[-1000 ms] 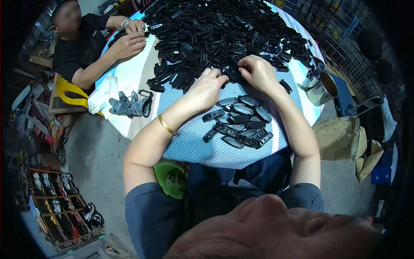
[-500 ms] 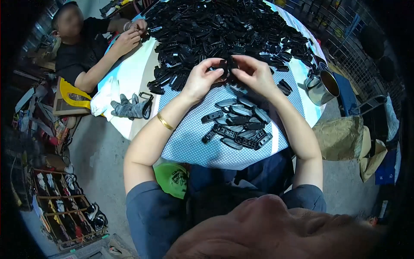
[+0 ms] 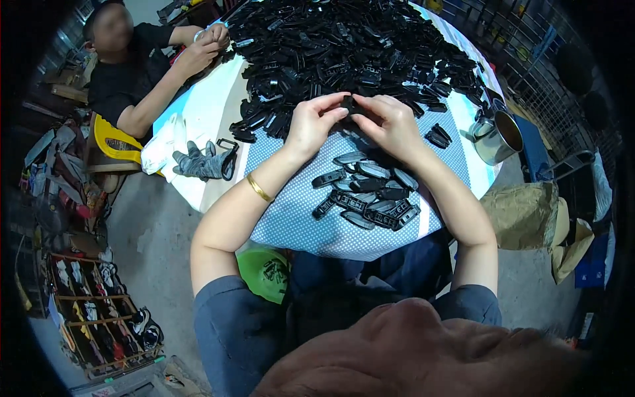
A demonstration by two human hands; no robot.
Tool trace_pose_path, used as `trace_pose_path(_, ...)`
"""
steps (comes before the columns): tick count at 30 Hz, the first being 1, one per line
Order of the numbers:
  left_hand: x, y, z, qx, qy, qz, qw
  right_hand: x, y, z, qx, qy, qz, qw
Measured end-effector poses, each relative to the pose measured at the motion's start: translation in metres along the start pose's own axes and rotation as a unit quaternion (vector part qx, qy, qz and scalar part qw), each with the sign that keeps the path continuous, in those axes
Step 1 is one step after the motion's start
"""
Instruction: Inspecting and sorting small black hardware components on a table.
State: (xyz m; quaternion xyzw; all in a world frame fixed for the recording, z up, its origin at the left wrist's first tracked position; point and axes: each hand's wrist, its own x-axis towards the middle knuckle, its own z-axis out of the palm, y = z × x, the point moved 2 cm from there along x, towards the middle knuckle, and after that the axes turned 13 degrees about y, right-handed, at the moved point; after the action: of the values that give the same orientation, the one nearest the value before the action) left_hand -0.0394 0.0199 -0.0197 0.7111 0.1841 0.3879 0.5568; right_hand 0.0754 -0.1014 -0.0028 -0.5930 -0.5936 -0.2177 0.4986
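Note:
Between the fingertips of my left hand (image 3: 313, 127) and my right hand (image 3: 391, 124) is a small black plastic part (image 3: 347, 103). Both hands are pinched closed on it, and the fingers cover much of its shape. Just beyond them spreads a large heap of black plastic parts (image 3: 324, 49). Nearer to me, between my forearms, lies a small group of long black and grey plastic pieces (image 3: 367, 190) on the patterned tablecloth (image 3: 297, 221). A few loose black parts (image 3: 438, 135) rest to the right of my right hand.
A metal mug (image 3: 496, 137) stands at the table's right edge. At the left lie grey gloves (image 3: 202, 162), near a co-worker's hands (image 3: 210, 43). A green bowl (image 3: 263, 274) holding small dark parts is below the near edge. Brown sacking (image 3: 522, 215) sits at right.
My fingertips have come closer together around the black part, and my right hand has turned slightly. The co-worker's hands have shifted a little. The pieces on the cloth stay as they were.

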Motion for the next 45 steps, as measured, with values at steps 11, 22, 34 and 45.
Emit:
trace_pose_path(11,-0.002,0.011,0.001,-0.051,0.018,0.021,0.998,0.000,-0.005,0.005,0.012,-0.022,0.129,0.991)
trace_pose_path(22,-0.002,0.028,-0.003,-0.061,-0.046,0.038,0.996,-0.006,-0.002,0.005,0.099,-0.088,0.184,0.974)
trace_pose_path(34,-0.011,0.021,0.013,0.147,-0.193,0.067,0.968,0.008,0.083,-0.022,0.013,-0.020,0.232,0.972)
trace_pose_path(45,0.003,0.001,0.007,0.382,-0.147,0.295,0.864,0.007,0.061,-0.008,-0.022,-0.086,0.226,0.970)
